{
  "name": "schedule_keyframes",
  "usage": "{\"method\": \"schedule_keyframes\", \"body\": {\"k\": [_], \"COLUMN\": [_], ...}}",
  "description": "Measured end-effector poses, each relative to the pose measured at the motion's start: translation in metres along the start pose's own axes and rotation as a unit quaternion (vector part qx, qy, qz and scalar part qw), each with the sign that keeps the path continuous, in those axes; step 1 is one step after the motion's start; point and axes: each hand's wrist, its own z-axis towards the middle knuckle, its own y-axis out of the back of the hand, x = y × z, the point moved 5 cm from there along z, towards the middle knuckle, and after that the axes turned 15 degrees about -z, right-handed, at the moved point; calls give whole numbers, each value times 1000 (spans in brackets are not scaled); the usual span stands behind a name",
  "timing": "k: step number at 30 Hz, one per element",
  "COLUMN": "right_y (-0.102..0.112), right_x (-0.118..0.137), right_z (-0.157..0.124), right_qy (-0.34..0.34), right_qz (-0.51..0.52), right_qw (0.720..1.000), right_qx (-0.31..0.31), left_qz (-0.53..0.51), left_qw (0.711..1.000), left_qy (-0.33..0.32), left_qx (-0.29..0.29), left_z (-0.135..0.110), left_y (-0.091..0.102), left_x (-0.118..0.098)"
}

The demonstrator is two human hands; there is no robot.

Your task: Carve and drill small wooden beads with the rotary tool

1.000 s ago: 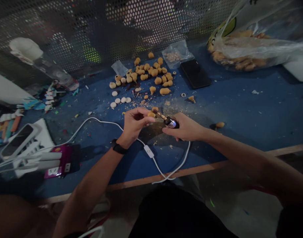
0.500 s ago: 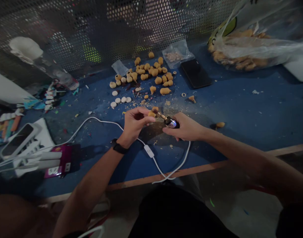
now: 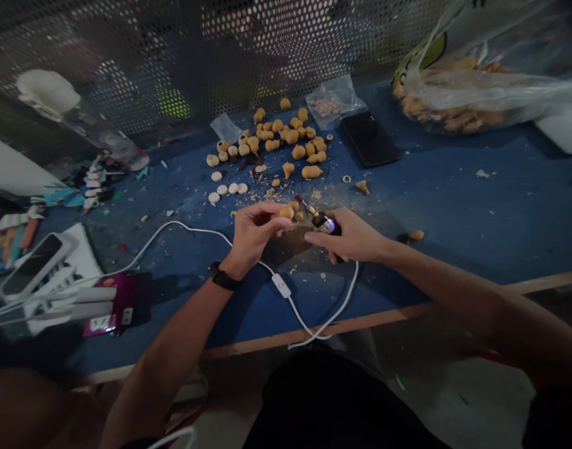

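Between the fingertips of my left hand (image 3: 254, 238) is a small tan gourd (image 3: 286, 212), held just above the table. My right hand (image 3: 354, 237) is wrapped round a black rotary tool (image 3: 324, 223) with a shiny label. The tool's brass-coloured neck ends in a dark brown bit (image 3: 299, 197), which points up and left and stands a little apart from the gourd. A white cord (image 3: 349, 293) runs from below my right hand. Beyond both hands lies a pile of small gourds (image 3: 279, 128), some with cut openings.
White discs (image 3: 223, 189) and shavings lie in front of the pile. A black phone (image 3: 369, 139) and a small clear bag (image 3: 330, 103) are behind. A large plastic bag of gourds (image 3: 463, 93) stands far right. At left are a power strip (image 3: 45, 265) and an inline switch cord (image 3: 281, 285) nearer the middle.
The rotary tool's bit has moved off the gourd, tilting upward and slightly away. My right hand has shifted slightly; my left hand stays nearly in place, with the gourd turned a little.
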Motion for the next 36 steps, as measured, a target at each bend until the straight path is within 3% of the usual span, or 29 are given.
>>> {"method": "schedule_keyframes", "body": {"k": [8, 36], "right_y": [-7, -6], "right_x": [1, 1], "right_z": [-1, 0], "right_qy": [85, 80], "right_qz": [166, 172], "right_qw": [982, 979], "right_qx": [40, 76], "left_qz": [-15, 4], "left_qw": [1000, 1000], "left_qy": [-5, -2], "left_qx": [-3, 9], "left_z": [1, 2], "left_y": [0, 2], "left_x": [-1, -1]}}
